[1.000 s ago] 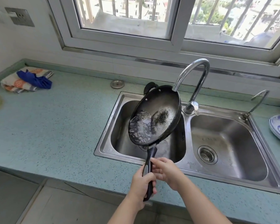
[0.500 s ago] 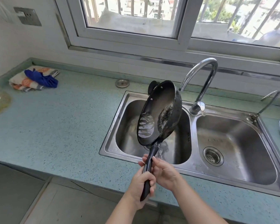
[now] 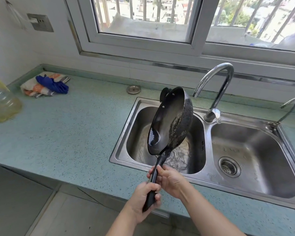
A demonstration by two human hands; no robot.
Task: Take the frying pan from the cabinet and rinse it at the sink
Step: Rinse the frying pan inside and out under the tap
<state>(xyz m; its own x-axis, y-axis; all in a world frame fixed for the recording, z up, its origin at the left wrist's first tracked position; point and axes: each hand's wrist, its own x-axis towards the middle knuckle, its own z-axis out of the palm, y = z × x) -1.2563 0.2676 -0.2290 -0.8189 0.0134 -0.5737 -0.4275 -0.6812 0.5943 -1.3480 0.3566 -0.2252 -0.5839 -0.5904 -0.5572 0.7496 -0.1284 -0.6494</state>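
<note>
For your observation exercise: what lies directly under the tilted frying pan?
The left sink basin, with water swirling in it. The frying pan hides that basin's drain.

I grip the frying pan (image 3: 169, 121) by its handle, left hand (image 3: 143, 200) low, right hand (image 3: 170, 180) above, tilting it steeply over the sink (image 3: 206, 182) whose left basin holds swirling water

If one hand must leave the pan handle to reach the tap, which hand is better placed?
The right hand. It is on the side of the tap, and the left hand fully grips the handle end, so it could probably hold the pan over the sink alone.
</note>
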